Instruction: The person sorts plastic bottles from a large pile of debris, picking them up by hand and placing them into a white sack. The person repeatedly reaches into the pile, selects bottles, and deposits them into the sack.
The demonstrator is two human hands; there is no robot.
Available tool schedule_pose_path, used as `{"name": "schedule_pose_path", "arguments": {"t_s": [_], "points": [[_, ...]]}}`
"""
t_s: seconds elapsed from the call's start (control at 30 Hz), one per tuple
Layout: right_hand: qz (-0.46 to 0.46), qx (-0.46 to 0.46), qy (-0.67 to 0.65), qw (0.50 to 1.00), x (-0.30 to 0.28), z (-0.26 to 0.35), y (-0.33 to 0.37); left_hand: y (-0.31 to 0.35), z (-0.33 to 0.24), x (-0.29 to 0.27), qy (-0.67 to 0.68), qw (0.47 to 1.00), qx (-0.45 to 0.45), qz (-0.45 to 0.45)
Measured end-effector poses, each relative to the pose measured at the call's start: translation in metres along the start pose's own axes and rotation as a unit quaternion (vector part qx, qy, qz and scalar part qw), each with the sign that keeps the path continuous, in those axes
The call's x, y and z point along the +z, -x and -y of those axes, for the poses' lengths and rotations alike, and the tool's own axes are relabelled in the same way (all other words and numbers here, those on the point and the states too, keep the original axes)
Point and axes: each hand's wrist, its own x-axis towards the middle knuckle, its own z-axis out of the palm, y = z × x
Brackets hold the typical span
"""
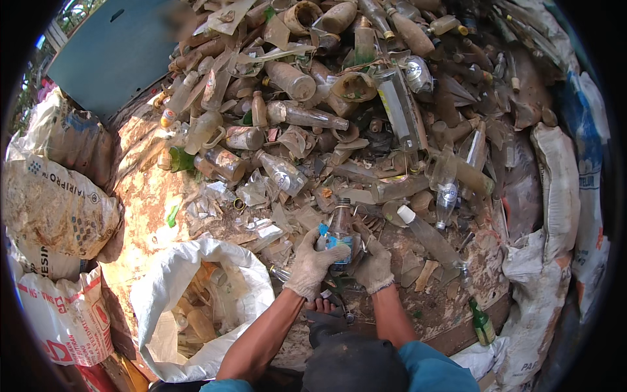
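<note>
Teal sleeves [434,371] and a dark head covering [353,366] occupy the nearest margin, with two bare forearms extending forward from the sleeves. To the right of these, a small green bottle [483,326] lies tilted beside the pale sacking. To the left stands a white woven sack [155,284], its mouth folded open, containing clear and brownish glassware. Beyond the forearms are the hands, both in off-white knitted gloves. The left hand [310,264] is closed around the side of a blue-labelled bottle [341,225], its thumb laid across the label; the bottle is of dark-tinted glass and is held neck outward, between the two hands. The right hand [375,264] is partly curled at the bottle's right side; whether it grips this bottle or something beside it cannot be told. Farther right, a clear bottle with a white cap [431,240] lies obliquely among broken glass. Ahead of the hands, shards [264,228] cover part of a brown surface [147,196]. Behind them rises a heap of dusty bottles and jars [294,81], flanked by stained sacks [59,202] on the left and further sacking [555,189] on the right. At the far left stands a blue-grey panel [111,55].
</note>
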Motion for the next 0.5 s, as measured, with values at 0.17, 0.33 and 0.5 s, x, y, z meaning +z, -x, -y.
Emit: {"name": "schedule_pose_path", "arguments": {"t_s": [0.17, 0.33, 0.5], "points": [[0.026, -0.011, 0.067, 0.997, 0.03, -0.022, -0.009, 0.039, -0.056, -0.018, -0.155, 0.986, 0.029, -0.053], [0.134, 0.229, 0.045, 0.963, 0.101, -0.067, -0.011, 0.107, -0.055, -0.068, 0.043, 0.977, 0.026, -0.208], [0.162, 0.393, 0.08, 0.902, 0.127, -0.17, -0.026, 0.159, -0.013, -0.137, 0.162, 0.926, 0.074, -0.333]]}}
